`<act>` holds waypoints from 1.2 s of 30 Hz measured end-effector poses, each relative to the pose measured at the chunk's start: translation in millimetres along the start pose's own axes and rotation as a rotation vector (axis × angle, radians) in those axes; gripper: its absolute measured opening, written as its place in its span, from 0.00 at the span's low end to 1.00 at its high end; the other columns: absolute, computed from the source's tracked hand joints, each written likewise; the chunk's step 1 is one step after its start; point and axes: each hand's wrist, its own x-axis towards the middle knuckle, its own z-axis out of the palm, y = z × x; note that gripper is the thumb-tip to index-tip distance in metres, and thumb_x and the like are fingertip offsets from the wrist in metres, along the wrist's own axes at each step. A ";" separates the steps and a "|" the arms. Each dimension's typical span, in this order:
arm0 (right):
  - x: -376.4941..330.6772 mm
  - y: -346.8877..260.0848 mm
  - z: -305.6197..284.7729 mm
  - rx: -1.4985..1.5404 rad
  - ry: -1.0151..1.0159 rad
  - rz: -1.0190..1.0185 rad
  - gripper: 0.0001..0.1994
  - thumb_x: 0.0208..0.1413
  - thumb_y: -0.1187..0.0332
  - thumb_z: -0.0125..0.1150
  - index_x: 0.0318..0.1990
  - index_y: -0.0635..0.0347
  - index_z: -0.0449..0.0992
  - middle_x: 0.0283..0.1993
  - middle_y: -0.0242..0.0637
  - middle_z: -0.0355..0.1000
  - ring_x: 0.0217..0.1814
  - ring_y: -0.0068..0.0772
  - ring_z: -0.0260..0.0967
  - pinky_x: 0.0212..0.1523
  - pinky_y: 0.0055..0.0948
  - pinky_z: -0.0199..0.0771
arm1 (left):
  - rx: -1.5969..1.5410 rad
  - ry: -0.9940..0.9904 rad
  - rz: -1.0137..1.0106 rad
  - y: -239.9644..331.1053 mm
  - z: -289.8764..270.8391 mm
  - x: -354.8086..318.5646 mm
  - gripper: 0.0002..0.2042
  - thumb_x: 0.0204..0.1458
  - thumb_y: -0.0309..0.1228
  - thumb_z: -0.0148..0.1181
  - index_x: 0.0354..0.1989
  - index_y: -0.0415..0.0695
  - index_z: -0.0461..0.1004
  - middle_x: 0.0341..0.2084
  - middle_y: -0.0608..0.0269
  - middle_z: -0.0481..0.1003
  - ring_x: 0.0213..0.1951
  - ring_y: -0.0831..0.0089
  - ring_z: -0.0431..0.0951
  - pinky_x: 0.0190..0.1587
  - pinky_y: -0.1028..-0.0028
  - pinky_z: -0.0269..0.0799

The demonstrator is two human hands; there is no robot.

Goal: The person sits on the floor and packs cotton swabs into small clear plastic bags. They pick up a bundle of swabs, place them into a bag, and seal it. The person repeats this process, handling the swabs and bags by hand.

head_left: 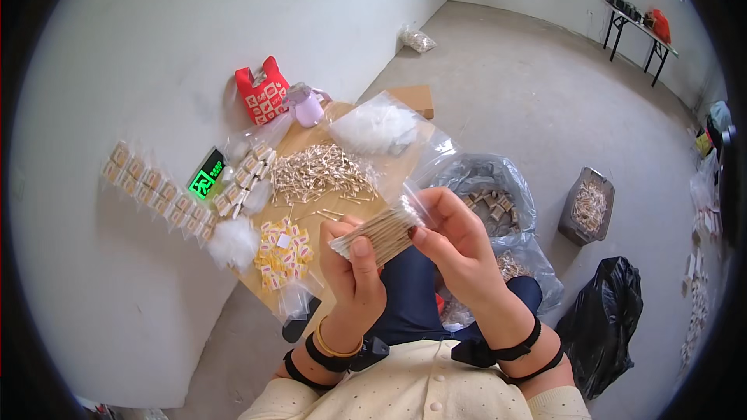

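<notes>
The bundle (379,235) of swabs is mid-frame, seemingly bagged. My left grip (352,271) is closed round its lower-left end, thumb on top; my right grip (455,243) pinches its upper-right end. This one looks full, though I can't tell if it's sealed. Finished packs (159,193) line the left; loose swabs (319,173) heaped on the surface (308,138) are unpacked.

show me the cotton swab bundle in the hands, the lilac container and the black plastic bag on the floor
cotton swab bundle (380,235): head view, middle of the sticks
lilac container (309,113): head view, its body
black plastic bag (601,330): head view, its crumpled middle
</notes>
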 end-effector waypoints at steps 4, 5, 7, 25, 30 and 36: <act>2.5 -0.9 3.0 -0.280 0.177 -0.228 0.15 0.55 0.73 0.64 0.49 0.62 0.69 0.43 0.35 0.69 0.44 0.26 0.68 0.48 0.25 0.68 | 0.069 0.015 0.054 0.2 -4.1 5.3 0.15 0.67 0.44 0.42 0.35 0.45 0.58 0.26 0.66 0.66 0.22 0.85 0.63 0.23 0.84 0.58; 3.0 -3.2 3.1 -0.422 0.237 -0.322 0.15 0.53 0.74 0.66 0.47 0.61 0.71 0.42 0.35 0.69 0.43 0.27 0.68 0.46 0.26 0.69 | 0.087 0.025 0.069 1.1 -5.3 6.6 0.15 0.67 0.44 0.42 0.35 0.45 0.58 0.25 0.66 0.65 0.22 0.85 0.63 0.23 0.84 0.58; 2.6 -18.1 1.5 -0.714 0.217 -0.413 0.13 0.49 0.76 0.68 0.42 0.60 0.73 0.40 0.36 0.69 0.41 0.31 0.68 0.44 0.27 0.69 | 0.097 0.018 0.089 -2.3 -7.2 6.8 0.15 0.67 0.44 0.42 0.35 0.44 0.58 0.25 0.66 0.65 0.22 0.85 0.62 0.23 0.84 0.57; 4.9 -28.9 -6.9 -0.681 0.079 -0.195 0.09 0.49 0.78 0.67 0.36 0.64 0.74 0.36 0.35 0.70 0.38 0.28 0.70 0.42 0.26 0.70 | 0.233 0.006 0.253 -8.9 -5.7 1.8 0.10 0.63 0.33 0.49 0.35 0.37 0.60 0.26 0.56 0.67 0.27 0.70 0.69 0.30 0.71 0.63; 6.6 -26.9 -9.1 -0.610 0.042 -0.149 0.09 0.50 0.78 0.67 0.36 0.62 0.73 0.36 0.29 0.66 0.39 0.21 0.64 0.44 0.22 0.66 | 0.212 -0.034 0.111 -5.0 -3.8 0.9 0.13 0.68 0.38 0.41 0.35 0.42 0.59 0.27 0.66 0.62 0.28 0.83 0.59 0.30 0.80 0.55; 5.8 -21.4 -10.4 -0.561 0.061 -0.145 0.07 0.52 0.78 0.65 0.37 0.65 0.73 0.37 0.35 0.70 0.39 0.26 0.69 0.44 0.25 0.70 | 0.075 -0.034 0.006 -6.8 -4.7 0.4 0.11 0.66 0.35 0.43 0.34 0.41 0.60 0.25 0.63 0.63 0.26 0.79 0.60 0.29 0.76 0.57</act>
